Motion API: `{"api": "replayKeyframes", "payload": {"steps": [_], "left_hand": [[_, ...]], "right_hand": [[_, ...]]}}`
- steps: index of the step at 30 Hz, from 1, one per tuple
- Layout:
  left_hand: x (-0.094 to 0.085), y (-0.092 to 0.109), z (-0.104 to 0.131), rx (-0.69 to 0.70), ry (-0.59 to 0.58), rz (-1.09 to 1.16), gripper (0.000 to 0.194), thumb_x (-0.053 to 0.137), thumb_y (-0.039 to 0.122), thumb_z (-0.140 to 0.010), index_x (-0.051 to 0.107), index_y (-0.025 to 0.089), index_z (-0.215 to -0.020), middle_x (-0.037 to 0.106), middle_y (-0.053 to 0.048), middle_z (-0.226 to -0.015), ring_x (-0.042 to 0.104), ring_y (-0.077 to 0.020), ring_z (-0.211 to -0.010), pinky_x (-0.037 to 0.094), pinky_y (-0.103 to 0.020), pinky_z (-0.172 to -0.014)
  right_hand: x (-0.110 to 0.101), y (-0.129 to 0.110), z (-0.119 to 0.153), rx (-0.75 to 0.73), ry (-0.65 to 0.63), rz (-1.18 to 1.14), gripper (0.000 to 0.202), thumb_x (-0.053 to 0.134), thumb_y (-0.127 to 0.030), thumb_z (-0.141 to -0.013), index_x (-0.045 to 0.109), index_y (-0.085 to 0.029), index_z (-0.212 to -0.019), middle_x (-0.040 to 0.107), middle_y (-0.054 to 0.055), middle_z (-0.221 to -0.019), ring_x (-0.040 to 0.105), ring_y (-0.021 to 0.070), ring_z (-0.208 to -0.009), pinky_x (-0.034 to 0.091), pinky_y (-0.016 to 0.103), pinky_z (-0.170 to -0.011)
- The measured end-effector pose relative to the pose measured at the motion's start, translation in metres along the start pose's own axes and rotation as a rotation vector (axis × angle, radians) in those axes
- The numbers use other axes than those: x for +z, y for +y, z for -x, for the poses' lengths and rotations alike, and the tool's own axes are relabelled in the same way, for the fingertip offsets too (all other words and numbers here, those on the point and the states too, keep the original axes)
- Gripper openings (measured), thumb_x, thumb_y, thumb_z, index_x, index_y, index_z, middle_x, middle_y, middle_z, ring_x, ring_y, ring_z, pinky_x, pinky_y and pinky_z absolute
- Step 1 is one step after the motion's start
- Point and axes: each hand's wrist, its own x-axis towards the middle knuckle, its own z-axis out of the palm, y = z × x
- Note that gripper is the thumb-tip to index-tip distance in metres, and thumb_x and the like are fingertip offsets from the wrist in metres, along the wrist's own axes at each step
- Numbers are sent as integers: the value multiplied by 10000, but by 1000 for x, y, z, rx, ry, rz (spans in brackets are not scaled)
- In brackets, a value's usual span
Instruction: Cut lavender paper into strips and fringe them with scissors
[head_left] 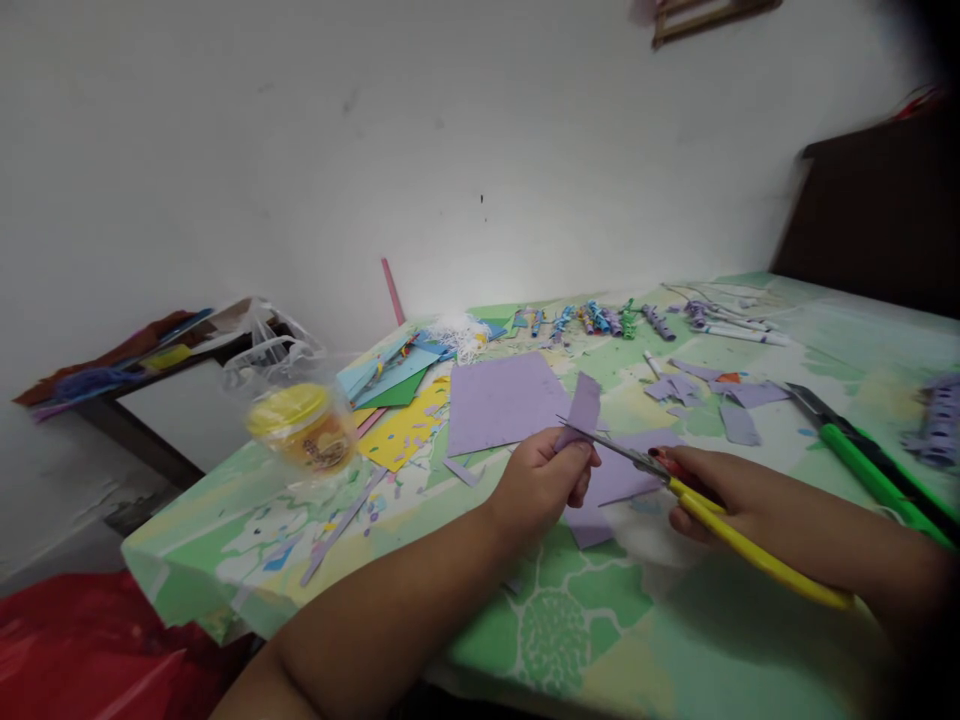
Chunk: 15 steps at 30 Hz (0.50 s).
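My left hand (551,467) is closed around a small strip of purple paper (583,402), whose upper end sticks out above the fingers. In my right hand (701,488) is a pair of yellow-handled scissors (757,552). Their blades reach left to the strip, just above my left thumb; whether they are parted is hard to make out. Behind the left hand lies a large sheet of purple foam or paper (506,400). Another purple piece (619,475) is partly hidden under the hands.
Green-handled garden-type shears (862,470) lie at the right. Purple scraps (742,422) and white markers (739,332) lie behind. Several curled paper rolls (592,318) stand along the back. A bagged yellow-lidded tub (307,430) sits left, near coloured sheets (405,430) and the table's left edge.
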Motion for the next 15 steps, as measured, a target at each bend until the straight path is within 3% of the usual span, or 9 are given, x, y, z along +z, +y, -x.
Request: {"api": "replayKeyframes", "payload": {"steps": [8, 15], "left_hand": [[1, 1, -2, 1, 77, 18, 165, 483, 277, -772, 522, 160, -663, 427, 65, -418, 383, -67, -398, 294, -203, -447], [4, 10, 0, -98, 46, -99, 161, 468, 178, -811, 539, 150, -670, 441, 63, -408, 392, -62, -395, 292, -192, -452]], "right_hand": [[0, 3, 2, 27, -64, -32, 377, 484, -584, -774, 512, -259, -964, 648, 55, -1060, 567, 312, -977, 420, 425, -862], [0, 0, 2, 45, -57, 25, 325, 491, -539, -790, 496, -265, -963, 638, 37, -978, 575, 289, -898, 421, 419, -798]]}}
